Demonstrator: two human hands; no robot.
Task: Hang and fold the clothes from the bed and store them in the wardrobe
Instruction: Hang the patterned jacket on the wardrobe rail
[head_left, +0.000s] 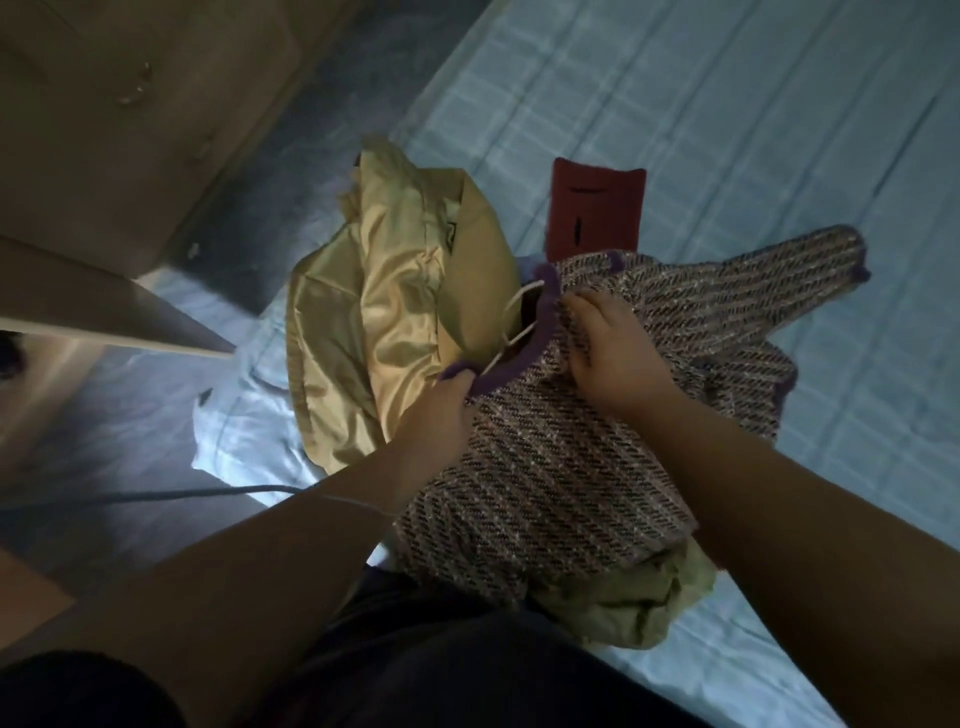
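Striped sweater (545, 467) on the bed (727, 130) — left hand (441, 402) grips its purple collar (540, 335), right hand (608, 353) pinches the knit.

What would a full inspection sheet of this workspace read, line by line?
Surface: bed, pale blue checked sheet, rumpled at the near-left edge.
Job's things: tweed top lies on the bed; white hanger partly inside its neckline; gold satin garment beside it; pale green garment under its hem.
Clutter: maroon item, kind unclear.
Grippers: left hand grips the purple neck trim; right hand pinches fabric by the neckline.
Cables: grey cord crosses the bed edge.
Surroundings: wooden wardrobe, dim floor.
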